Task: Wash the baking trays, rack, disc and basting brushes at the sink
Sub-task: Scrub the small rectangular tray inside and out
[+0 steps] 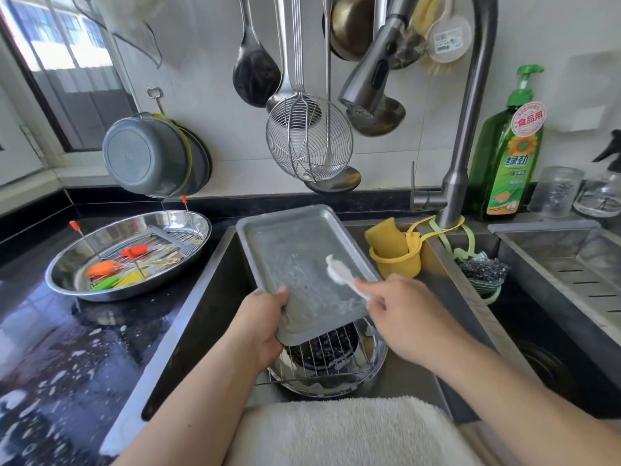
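Grey rectangular metal baking tray [304, 264] held tilted above the dark steel sink [208, 297], far end raised, near end low. Left hand [265, 322] clenched round the near left corner, thumb on the inner face, fingers hidden beneath. Right hand [400, 316] pinched the handle of a white scrubbing brush [339, 272], head pressed to the tray floor amid pale suds.

Judged stiff and fairly light, but slick with soap; raised rim looked the safest purchase, a corner grip liable to slide if scrubbed hard. Wire parts below probably light and springy, apt to snag.

Beneath the tray, in the sink: round shiny steel dish [327, 378] carrying a wire rack [331, 353] over something dark, not made out.

On the wet black counter [67, 348] to the left: large round stainless basin [129, 255] holding a second wire rack and silicone basting brushes [134, 252] in red, orange, green and yellow, plus a metal-handled piece lying across.

At the sink's far rim: yellow hanging cup [396, 260] with a yellow sponge [383, 232] stuffed in, dark wire scourer [484, 269] just beside. Green detergent bottle [507, 153] stood behind the tap.
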{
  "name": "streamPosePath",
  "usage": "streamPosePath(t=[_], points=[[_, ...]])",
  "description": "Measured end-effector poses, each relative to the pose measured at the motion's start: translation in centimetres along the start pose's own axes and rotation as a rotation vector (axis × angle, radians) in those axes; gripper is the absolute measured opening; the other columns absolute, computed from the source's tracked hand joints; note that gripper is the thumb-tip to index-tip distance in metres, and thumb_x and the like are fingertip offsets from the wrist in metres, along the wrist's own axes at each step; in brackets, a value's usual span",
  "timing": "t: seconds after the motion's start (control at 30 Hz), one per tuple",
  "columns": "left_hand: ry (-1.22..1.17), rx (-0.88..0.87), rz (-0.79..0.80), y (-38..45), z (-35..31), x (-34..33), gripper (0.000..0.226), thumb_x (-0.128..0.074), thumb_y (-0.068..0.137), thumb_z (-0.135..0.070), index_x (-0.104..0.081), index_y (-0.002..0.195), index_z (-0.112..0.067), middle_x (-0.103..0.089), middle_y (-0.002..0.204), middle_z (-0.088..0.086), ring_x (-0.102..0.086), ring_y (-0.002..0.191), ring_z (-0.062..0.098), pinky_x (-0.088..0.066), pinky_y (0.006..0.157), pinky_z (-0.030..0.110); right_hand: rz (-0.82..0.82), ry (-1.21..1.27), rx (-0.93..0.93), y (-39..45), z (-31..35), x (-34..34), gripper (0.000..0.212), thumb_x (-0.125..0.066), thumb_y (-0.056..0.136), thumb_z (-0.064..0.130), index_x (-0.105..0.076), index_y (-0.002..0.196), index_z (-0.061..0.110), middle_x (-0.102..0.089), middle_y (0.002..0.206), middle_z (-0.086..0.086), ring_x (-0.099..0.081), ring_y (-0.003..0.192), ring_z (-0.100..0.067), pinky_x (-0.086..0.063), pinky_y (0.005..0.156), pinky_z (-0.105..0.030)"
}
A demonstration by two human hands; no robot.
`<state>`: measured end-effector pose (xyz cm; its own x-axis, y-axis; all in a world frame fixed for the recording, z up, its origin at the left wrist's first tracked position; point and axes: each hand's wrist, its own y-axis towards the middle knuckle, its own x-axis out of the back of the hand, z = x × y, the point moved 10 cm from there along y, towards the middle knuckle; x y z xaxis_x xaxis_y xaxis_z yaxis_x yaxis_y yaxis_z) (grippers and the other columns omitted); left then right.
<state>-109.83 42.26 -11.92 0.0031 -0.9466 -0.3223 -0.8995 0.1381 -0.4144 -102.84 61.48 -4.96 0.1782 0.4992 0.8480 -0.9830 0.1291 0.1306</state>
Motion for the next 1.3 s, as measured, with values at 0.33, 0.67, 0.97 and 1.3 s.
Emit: streamPosePath(t=[0.33, 0.67, 0.97, 1.3], points=[[-0.118, -0.037, -0.065, -0.5, -0.6, 0.7, 0.028, -0.051, 0.108, -0.007, -0.050, 0.135, -0.004, -0.072, 0.112, 0.018, -0.077, 0.080, 0.029, -0.060, 0.053, 0.037, 0.129, -0.052, -0.013, -0.8, 0.7, -2.2, 0.046, -0.049, 0.105, 0.023, -0.048, 0.146, 0.044, -0.049, 0.111, 0.006, -0.056, 0.082, -0.010, -0.051, 0.067, -0.028], [-0.119, -0.073, -0.045, 0.1, -0.9, 0.8, 0.025, -0.051, 0.108, -0.008, -0.053, 0.133, -0.008, -0.074, 0.116, 0.017, -0.077, 0.094, 0.034, -0.064, 0.071, 0.045, 0.113, -0.137, -0.061, 0.1, -0.3, -1.3, 0.049, -0.042, 0.106, 0.020, -0.043, 0.153, 0.036, -0.044, 0.110, 0.002, -0.050, 0.092, -0.017, -0.040, 0.063, -0.028], [-0.070, -0.109, -0.013, -0.3, -1.4, -0.2, 0.016, -0.049, 0.108, -0.008, -0.058, 0.122, -0.010, -0.076, 0.110, 0.015, -0.078, 0.087, 0.030, -0.062, 0.061, 0.039, 0.064, -0.134, -0.069, 1.0, -0.6, -1.1, 0.052, -0.043, 0.105, 0.018, -0.039, 0.155, 0.035, -0.045, 0.108, 0.004, -0.052, 0.087, -0.016, -0.048, 0.070, -0.034], [-0.012, -0.179, 0.034, -0.5, -2.0, -0.9, 0.019, -0.049, 0.109, -0.008, -0.063, 0.121, -0.013, -0.080, 0.102, 0.010, -0.079, 0.088, 0.028, -0.062, 0.067, 0.040, 0.000, -0.154, -0.098, 1.5, -1.5, -0.2, 0.053, -0.046, 0.104, 0.019, -0.039, 0.154, 0.037, -0.044, 0.105, 0.005, -0.051, 0.083, -0.013, -0.043, 0.062, -0.031]])
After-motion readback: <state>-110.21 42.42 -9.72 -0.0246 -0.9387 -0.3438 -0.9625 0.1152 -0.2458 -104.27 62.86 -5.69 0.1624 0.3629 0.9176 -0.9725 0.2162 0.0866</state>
